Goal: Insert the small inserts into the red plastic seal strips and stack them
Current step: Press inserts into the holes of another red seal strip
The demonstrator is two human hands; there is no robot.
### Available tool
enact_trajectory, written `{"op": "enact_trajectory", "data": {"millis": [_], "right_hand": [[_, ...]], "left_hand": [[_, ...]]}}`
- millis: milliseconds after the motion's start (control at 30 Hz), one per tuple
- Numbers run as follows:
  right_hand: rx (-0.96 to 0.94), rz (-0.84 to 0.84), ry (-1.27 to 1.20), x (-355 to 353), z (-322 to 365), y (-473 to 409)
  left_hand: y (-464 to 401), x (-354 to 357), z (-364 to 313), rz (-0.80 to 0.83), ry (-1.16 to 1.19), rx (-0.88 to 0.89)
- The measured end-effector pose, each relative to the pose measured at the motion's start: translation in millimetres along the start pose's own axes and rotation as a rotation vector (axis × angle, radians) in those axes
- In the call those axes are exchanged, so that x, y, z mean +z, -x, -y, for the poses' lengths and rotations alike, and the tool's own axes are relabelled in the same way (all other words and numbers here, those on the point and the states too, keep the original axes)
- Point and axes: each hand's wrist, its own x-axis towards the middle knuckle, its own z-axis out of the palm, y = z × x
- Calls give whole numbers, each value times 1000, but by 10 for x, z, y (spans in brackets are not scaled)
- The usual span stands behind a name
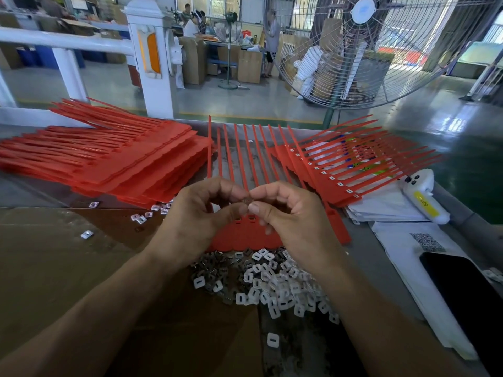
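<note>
Out past the table (32,268), a glossy grey-green floor (239,102) catches bright daylight and throws back reflections on the right. A big pedestal fan (381,47) with a wire cage stands close behind the table's far edge, its pole dropping to the floor. To the left, a white post (152,58) with an orange reflector panel carries a white rail (65,42) running off to the left. Further back stands a smaller standing fan (230,44), then a workbench (234,49) with cardboard boxes (249,67) beneath it, and people working there, too small to make out more. Blue bins (35,55) sit behind the rail. Windows along the back wall glow bright.
</note>
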Motion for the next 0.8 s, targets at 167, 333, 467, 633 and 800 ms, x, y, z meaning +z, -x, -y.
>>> {"op": "enact_trajectory", "data": {"millis": [167,333,467,633,800], "right_hand": [[-35,-12,26,-8,-7,-1],[-79,-11,160,-64,-2,-12],[-22,-152,294,-313,-56,-86],[129,-88,419,-402,-195,-118],[124,-45,465,-351,-193,-119]], "left_hand": [[5,14,-27,-6,5,10],[2,28,-16,-56,-111,-35],[14,-23,1,-85,-335,-51],[20,-38,39,-65,-437,-121],[6,-82,76,-108,-463,-172]]}}
